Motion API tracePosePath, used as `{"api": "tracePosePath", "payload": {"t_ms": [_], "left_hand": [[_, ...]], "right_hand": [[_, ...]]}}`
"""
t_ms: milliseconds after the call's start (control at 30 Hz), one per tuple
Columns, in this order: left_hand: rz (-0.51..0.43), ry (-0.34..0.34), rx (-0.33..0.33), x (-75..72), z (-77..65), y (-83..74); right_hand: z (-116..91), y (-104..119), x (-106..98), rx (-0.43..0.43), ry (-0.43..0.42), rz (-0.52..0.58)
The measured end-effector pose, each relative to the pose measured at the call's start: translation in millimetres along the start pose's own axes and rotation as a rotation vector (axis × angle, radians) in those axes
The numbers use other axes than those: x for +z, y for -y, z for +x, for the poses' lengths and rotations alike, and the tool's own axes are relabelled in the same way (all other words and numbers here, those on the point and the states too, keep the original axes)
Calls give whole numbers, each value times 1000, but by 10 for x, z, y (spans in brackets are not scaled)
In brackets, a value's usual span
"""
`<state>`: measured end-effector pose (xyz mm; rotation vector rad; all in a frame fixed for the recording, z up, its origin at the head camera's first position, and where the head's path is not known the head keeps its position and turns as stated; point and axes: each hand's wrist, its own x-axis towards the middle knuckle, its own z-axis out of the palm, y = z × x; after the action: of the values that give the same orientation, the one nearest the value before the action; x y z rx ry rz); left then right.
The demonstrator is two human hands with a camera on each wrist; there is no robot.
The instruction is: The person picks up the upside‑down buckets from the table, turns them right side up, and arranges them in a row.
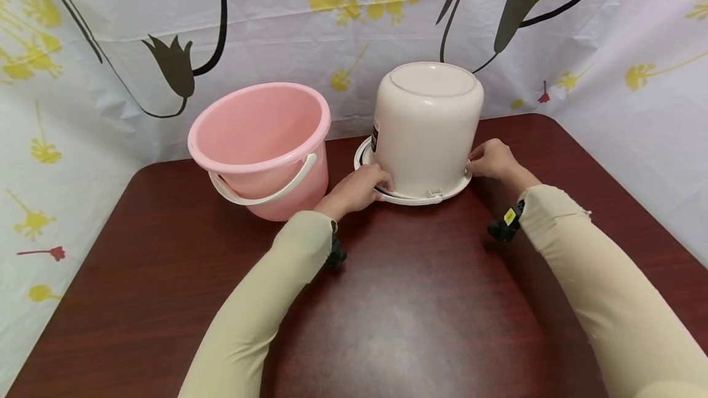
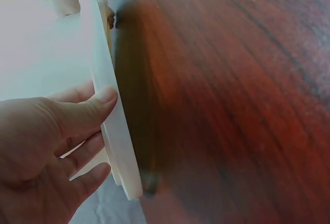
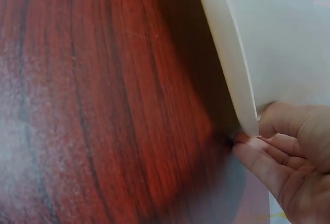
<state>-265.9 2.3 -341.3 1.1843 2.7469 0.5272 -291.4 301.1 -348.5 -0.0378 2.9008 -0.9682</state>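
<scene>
A cream bucket [image 1: 426, 134] stands upside down on the table, its round base upward and its rim low. My left hand [image 1: 362, 188] grips the rim at the front left; in the left wrist view the thumb presses the pale edge [image 2: 116, 126] with fingers behind it. At the right side, my right hand [image 1: 494, 159] pinches the rim, and the right wrist view shows the thumb above the edge [image 3: 232, 59] and fingers beneath. The bucket's white handle [image 1: 412, 201] lies along the front of the rim. A dark gap shows between rim and table.
Left of the cream bucket, a pink bucket [image 1: 249, 167] stands upright with its opening up and white handle [image 1: 276, 195] hanging in front. Both are on a dark red wooden table [image 1: 387, 318]. A flower-patterned white sheet [image 1: 249, 29] hangs behind the table.
</scene>
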Motion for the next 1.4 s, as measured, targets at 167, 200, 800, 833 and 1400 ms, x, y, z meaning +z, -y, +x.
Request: {"api": "tracePosePath", "payload": {"t_ms": [167, 200, 800, 833, 1400], "left_hand": [[1, -13, 42, -71, -18, -38], [1, -16, 53, -86, -24, -45], [-121, -126, 344, -331, -64, -205], [-130, -129, 347, -343, -64, -214], [-419, -137, 317, -502, -89, -400]], "right_hand": [[-39, 11, -47, 2, -23, -1], [-45, 18, -61, 7, -19, 19], [-197, 14, -322, 20, 102, 182], [-205, 14, -333, 19, 107, 188], [-323, 84, -620, 97, 139, 489]]}}
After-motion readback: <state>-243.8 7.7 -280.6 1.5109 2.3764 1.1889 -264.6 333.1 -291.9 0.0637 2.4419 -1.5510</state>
